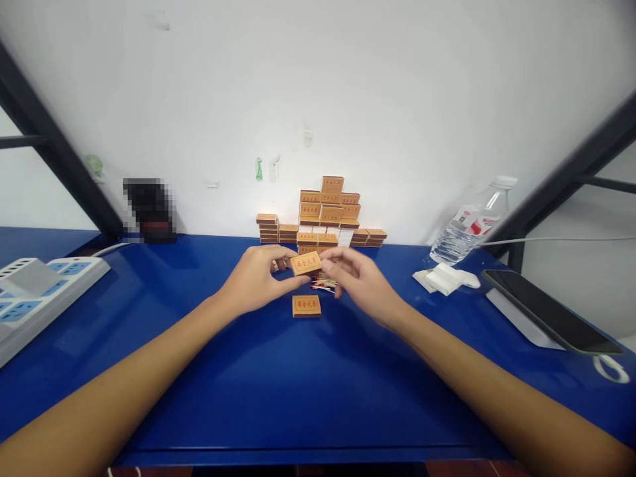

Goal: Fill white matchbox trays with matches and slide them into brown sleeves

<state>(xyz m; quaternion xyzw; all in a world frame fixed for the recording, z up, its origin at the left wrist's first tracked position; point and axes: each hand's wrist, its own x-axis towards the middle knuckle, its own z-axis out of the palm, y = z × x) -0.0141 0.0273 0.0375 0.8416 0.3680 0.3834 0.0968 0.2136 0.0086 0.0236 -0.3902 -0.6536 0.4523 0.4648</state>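
Over the middle of the blue table, my left hand grips the left end of an orange matchbox between thumb and fingers. At the box's right end, the thumb and fingers of my right hand close on it too. The box is tilted, its red-lettered face up. A pile of loose matches lies just behind and below, partly covered by my right fingers. Nearer to me, another matchbox lies flat on the table. Several more matchboxes form a stepped stack against the wall, its lower middle partly hidden by my hands.
A white power strip sits on the left, with a blurred dark object behind it. To the right are a leaning water bottle, crumpled white paper and a phone. Dark metal frame bars slope along both sides.
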